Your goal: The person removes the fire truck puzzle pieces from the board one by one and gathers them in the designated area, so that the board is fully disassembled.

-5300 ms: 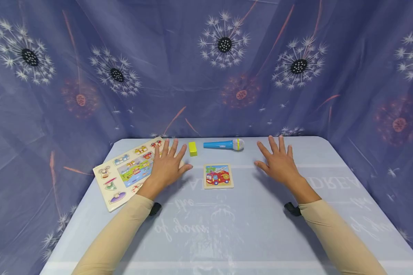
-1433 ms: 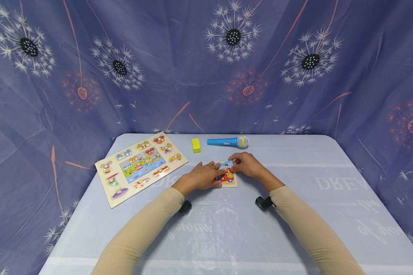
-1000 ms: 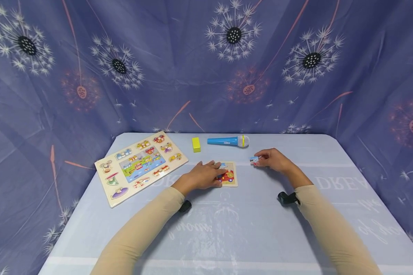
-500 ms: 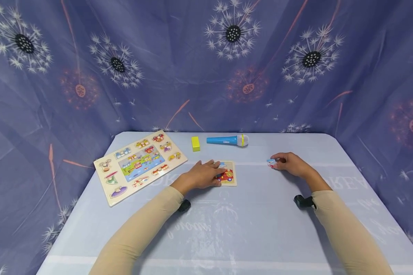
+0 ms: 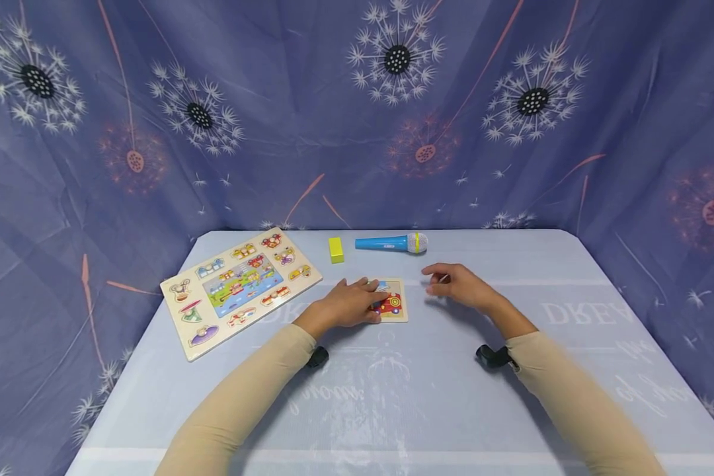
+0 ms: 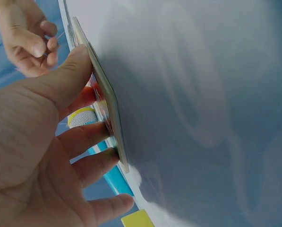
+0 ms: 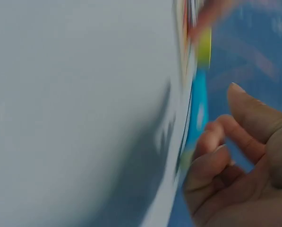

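My left hand rests on a small square jigsaw puzzle with a red fire truck picture, its fingers spread over the left part. In the left wrist view the thumb lies at the puzzle's edge and several fingertips touch its face. A pale bare patch shows at the puzzle's upper right corner. To the right of the puzzle, above the table, my right hand has loosely bent fingers with nothing visible between them. The blurred right wrist view likewise shows no piece in it. The puzzle piece held earlier cannot be seen in any current view.
A larger wooden knob puzzle board lies angled at the table's left. Behind the small puzzle are a yellow block and a blue toy microphone. A dandelion-patterned curtain hangs behind the table.
My right hand lifted a corner piece from the small puzzle, carried it right, and let go of it. It has since moved back left without it. My left hand has stayed on the puzzle.
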The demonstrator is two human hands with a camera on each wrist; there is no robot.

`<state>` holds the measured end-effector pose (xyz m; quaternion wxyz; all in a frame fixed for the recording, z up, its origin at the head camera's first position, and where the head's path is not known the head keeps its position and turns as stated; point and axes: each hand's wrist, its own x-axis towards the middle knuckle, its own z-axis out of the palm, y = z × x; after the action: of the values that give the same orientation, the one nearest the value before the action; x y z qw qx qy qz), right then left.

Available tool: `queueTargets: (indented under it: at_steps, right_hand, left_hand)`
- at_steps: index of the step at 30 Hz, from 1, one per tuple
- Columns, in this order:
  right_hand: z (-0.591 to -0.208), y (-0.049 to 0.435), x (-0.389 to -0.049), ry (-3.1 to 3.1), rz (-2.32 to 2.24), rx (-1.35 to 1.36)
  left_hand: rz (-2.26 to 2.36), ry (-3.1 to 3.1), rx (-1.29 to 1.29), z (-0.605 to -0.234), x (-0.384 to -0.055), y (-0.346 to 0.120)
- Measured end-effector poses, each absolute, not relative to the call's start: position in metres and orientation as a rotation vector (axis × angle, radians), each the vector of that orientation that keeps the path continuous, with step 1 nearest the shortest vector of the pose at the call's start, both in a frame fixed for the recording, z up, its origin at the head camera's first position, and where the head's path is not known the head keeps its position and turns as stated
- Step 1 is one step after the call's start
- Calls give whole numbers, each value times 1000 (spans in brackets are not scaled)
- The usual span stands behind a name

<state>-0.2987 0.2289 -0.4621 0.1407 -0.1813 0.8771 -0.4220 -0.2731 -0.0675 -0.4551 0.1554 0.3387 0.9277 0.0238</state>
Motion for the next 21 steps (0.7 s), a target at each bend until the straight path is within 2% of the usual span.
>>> queueTargets:
  at_steps: [7, 21]
  right_hand:
    - [-467, 164, -284, 2611, -935, -640]
    - [-467, 148, -279, 2781, -718, -631]
  left_hand:
    - [70, 2667, 989, -458, -275, -67]
    - [83, 2676, 1042, -452, -263, -73]
